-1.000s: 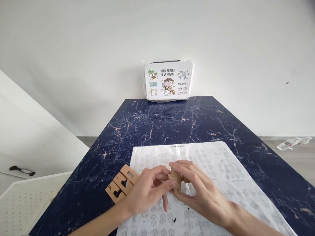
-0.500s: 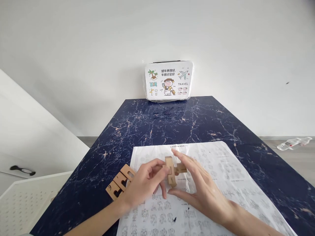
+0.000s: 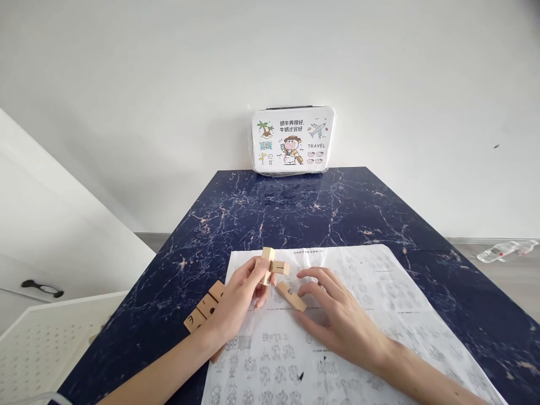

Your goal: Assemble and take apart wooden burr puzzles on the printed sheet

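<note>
Head view: above the printed sheet's [image 3: 363, 349] far-left part, the left hand [image 3: 240, 295] clamps a wooden assembly [image 3: 267, 256] between thumb and fingers, one bar pointing up the view, another projecting right. Nearer the sheet's centre, a notched block's [image 3: 292, 297] long axis slants far-left to near-right; the right hand's [image 3: 343, 315] fingers are spread beside it, contact indeterminable.
</note>
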Motion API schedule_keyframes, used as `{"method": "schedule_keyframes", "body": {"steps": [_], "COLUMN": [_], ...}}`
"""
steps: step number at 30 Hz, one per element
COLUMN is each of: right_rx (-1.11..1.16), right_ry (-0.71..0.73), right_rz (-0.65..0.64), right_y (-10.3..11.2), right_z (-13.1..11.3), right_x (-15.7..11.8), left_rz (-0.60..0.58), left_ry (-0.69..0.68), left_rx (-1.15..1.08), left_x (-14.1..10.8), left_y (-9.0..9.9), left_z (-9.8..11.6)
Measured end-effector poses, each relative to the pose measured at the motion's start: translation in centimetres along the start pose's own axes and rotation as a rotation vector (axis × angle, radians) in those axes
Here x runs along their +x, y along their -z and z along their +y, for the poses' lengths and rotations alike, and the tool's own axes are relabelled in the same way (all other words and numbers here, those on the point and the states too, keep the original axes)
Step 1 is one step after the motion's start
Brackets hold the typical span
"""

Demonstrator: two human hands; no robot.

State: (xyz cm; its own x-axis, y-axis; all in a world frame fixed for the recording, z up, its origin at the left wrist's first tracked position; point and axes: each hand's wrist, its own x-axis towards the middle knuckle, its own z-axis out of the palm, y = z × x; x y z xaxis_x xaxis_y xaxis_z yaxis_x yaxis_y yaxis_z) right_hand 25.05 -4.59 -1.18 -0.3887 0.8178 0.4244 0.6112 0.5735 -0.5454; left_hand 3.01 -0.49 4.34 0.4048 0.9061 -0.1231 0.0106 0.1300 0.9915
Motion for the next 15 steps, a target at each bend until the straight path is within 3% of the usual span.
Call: {"method": "schedule_keyframes", "body": {"steps": [7,12,15], "right_rx": [0.132,0.301,0.401], "right_ry": [-0.063,-0.331,-0.417], "right_rz": [0.058,0.027,0.059], "right_y": [0.2,0.7,1.0], "right_z": [0.3,0.3,0.4], "right_x": [0.3,0.6,0.8], "left_rz": [-0.003,-0.047,-0.053], "left_ry": [0.003,0.008,0.008], "left_rx": [-0.031,-0.008,0.005], "left_x": [0.1,0.0,-0.1], "left_y": [0.0,0.3,0.2], "left_z": [-0.1,-0.2,-0.1]}}
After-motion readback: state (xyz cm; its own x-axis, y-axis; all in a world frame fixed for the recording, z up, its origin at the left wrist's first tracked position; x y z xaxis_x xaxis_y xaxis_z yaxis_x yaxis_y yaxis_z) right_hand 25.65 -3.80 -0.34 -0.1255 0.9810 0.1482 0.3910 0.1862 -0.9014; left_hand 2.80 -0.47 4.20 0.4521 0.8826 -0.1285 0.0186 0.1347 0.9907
